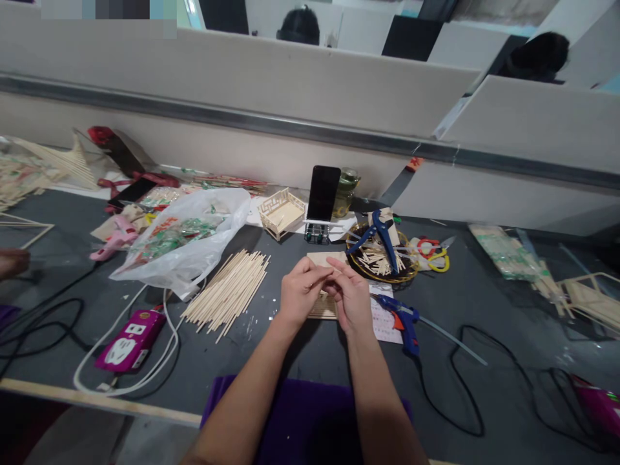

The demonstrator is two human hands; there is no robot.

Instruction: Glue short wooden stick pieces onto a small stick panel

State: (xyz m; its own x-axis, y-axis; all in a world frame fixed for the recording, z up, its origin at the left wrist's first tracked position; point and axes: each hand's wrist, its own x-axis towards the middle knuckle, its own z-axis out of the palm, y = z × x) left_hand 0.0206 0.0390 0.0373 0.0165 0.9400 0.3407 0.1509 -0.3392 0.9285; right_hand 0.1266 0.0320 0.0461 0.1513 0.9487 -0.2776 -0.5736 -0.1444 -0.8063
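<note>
My left hand (300, 292) and my right hand (349, 297) meet over the middle of the dark table, fingertips pinched together. What they pinch is too small to make out. Beneath them lies a flat panel of wooden sticks (323, 306). A pile of loose wooden sticks (227, 292) lies just left of my left hand. A blue glue gun (403, 319) rests right of my right hand on a printed paper sheet (384, 321).
A plastic bag of green packets (186, 237) sits at the left, with a magenta power strip (130, 340) in front of it. Behind my hands stand a phone on a stand (323, 194), a small wooden box model (281, 212) and a round tray of stick offcuts with blue cutters (382, 253). Cables (465, 387) loop at the right.
</note>
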